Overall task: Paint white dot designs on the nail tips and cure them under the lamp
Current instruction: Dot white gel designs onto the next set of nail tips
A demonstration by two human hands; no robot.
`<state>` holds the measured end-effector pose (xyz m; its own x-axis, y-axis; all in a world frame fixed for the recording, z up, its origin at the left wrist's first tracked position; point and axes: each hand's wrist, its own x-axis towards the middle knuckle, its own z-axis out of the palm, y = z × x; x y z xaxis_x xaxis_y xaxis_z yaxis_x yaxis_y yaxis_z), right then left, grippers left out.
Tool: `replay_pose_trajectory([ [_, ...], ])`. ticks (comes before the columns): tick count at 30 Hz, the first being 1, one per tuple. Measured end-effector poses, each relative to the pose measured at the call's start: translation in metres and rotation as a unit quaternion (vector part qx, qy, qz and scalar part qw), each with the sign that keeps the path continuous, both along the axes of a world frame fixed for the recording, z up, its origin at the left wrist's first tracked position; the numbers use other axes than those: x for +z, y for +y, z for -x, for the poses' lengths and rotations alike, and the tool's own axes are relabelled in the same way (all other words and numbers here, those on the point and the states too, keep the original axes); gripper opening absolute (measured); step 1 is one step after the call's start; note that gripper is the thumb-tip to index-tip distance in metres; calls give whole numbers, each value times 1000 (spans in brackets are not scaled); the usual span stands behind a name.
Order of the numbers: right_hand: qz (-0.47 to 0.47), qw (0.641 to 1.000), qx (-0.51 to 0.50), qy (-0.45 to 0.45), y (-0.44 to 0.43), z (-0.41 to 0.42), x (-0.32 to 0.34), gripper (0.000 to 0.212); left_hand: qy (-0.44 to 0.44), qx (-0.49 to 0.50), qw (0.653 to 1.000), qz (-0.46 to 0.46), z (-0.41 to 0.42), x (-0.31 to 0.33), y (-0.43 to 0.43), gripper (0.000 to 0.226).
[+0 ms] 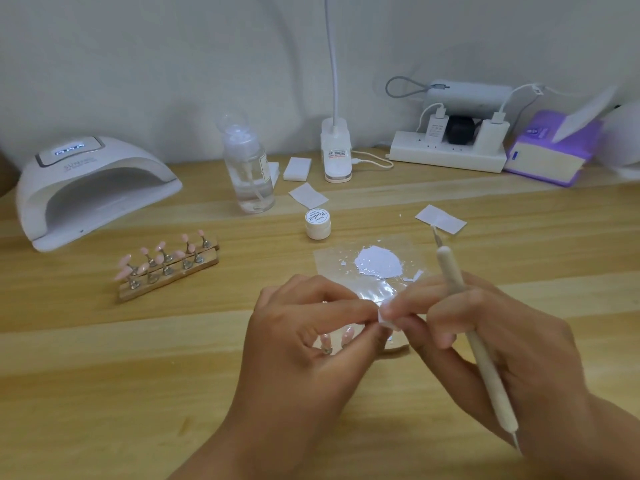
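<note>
Left hand (304, 344) and right hand (491, 327) pinch one wipe scrap (385, 320) between curled fingers. Right also grips dotting pen (485, 358). Nail tips (325, 338) just under left fingers: pale pink, glossy.

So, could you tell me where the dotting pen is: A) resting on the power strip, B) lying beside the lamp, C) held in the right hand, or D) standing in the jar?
C: the fingers of the right hand curl round the pen, while its fingertips and the left hand pinch a small wipe.
</note>
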<state>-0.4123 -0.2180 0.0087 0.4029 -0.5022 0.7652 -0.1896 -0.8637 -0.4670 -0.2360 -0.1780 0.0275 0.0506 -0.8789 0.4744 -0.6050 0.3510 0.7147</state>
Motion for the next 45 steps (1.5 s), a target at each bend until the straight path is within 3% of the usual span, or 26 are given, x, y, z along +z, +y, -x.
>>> replay_pose_trajectory([
  [3, 27, 999, 7, 22, 1, 1, 3, 28, 40, 6, 999, -21, -2, -1, 0, 9],
  [6, 60, 997, -2, 54, 0, 5, 5, 31, 133, -4, 990, -42, -10, 2, -5, 10],
  [10, -32, 989, -143, 24, -18, 20, 9, 40, 206, 2, 977, -60, -31, 1, -16, 10],
  [12, -49, 961, -253, 99, -39, 35, 13, 29, 231, 9, 969, -89, -39, -5, -23, 9],
  [14, -78, 928, -294, 217, -58, 51, 16, 17, 242, 11, 962, -123, -44, -11, -30, 11],
  [16, -122, 912, -281, 273, -69, 61, 16, 29, 233, -3, 961, -148, -47, -14, -37, 9],
  [18, -127, 918, -285, 245, -74, 64, 23, 46, 206, -19, 966, -157, -49, -14, -42, 8],
  [21, -172, 944, -251, 123, -84, 53, 38, 42, 170, -38, 971, -165, -51, -12, -50, 6],
  [24, -211, 958, -183, 60, -92, 24, 35, 44, 167, -68, 969, -168, -49, -14, -56, 6],
  [28, -254, 955, -145, 47, -94, -14, 5, 48, 154, -101, 966, -180, -50, -22, -58, 8],
  [33, -215, 960, -179, 5, -102, -21, -13, 49, 143, -112, 966, -185, -54, -27, -61, 17],
  [38, -235, 958, -164, 3, -105, -22, -18, 49, 149, -123, 965, -178, -53, -27, -62, 20],
  [45, -202, 966, -145, -76, -106, -17, -16, 51, 154, -129, 961, -192, -52, -26, -60, 9],
])
